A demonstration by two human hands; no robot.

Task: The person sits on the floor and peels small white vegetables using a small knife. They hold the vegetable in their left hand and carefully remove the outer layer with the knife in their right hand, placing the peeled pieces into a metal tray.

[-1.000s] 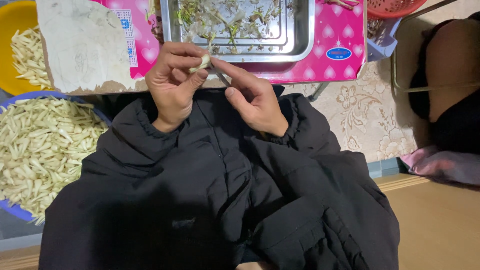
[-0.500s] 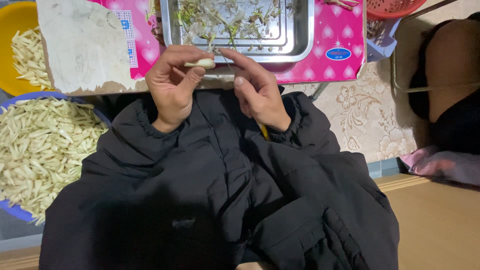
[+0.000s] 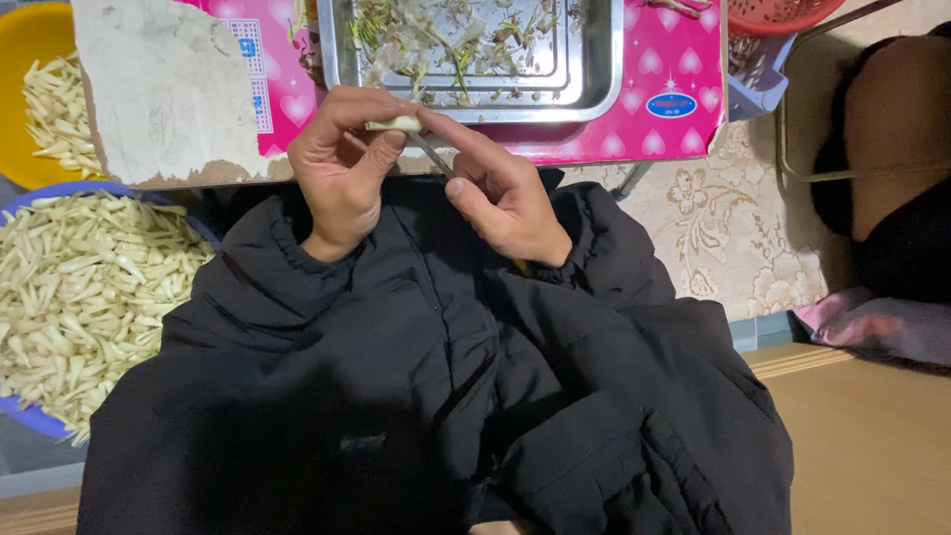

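My left hand pinches a small pale vegetable stalk piece between thumb and fingers, just in front of a steel tray. My right hand grips a small knife whose thin blade lies under the stalk, with the forefinger stretched along it to touch the piece. Both hands hover over my lap, in black jacket sleeves. The tray holds green and white trimmings.
A blue basin full of several peeled pale stalks sits at the left. A yellow bowl with more stalks is at the far left. Pink patterned board lies under the tray. A red basket stands beyond. A person's dark clothing is at right.
My hands have stayed near the tray's front edge. The right forefinger has stretched forward onto the stalk piece, and the knife blade now shows beneath it.
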